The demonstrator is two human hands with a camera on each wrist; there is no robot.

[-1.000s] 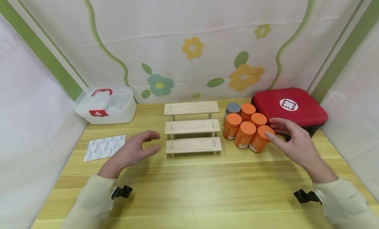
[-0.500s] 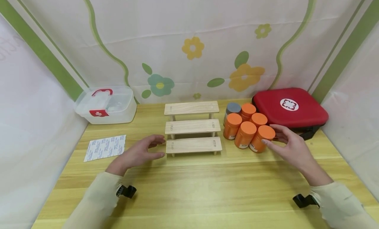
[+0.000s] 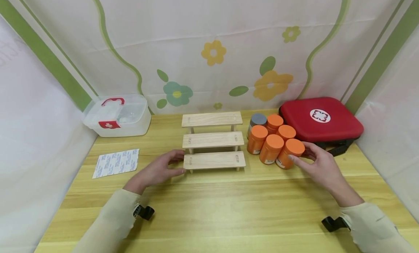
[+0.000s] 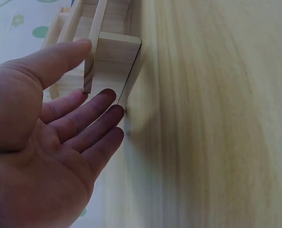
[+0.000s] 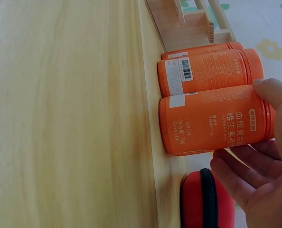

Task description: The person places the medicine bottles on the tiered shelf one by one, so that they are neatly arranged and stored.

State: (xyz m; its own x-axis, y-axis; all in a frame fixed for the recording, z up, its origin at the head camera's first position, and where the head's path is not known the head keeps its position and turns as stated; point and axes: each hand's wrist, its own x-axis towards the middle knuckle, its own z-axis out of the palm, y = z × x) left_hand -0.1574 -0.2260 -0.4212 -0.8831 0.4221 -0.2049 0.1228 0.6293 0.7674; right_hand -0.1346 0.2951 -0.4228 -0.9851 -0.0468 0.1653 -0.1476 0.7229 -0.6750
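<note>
In the head view my left hand [image 3: 160, 169] is at the left end of a three-step wooden stand [image 3: 214, 160]. Its thumb and relaxed fingers lie either side of the lowest board's end; the left wrist view shows the palm [image 4: 41, 166] bare, and firm contact is unclear. My right hand [image 3: 322, 169] is at the front right orange bottle [image 3: 288, 160], which stands upright. In the right wrist view the thumb [image 5: 274, 90] overlaps the bottle near its cap, while loosely extended fingers [image 5: 240, 166] lie along its other side without a visible grip.
Several more orange bottles [image 3: 271, 151] and a grey-capped one [image 3: 258, 120] cluster beside the stand. A red first-aid case [image 3: 337, 124] sits behind at right. At left are a clear first-aid box [image 3: 134, 118] and a printed white sheet [image 3: 114, 164]. Fabric walls enclose the wooden table [image 3: 229, 216].
My left hand has moved right, up to the stand's end. My right hand has shifted slightly toward me beside the same bottle. Bottles and stand have stayed in place.
</note>
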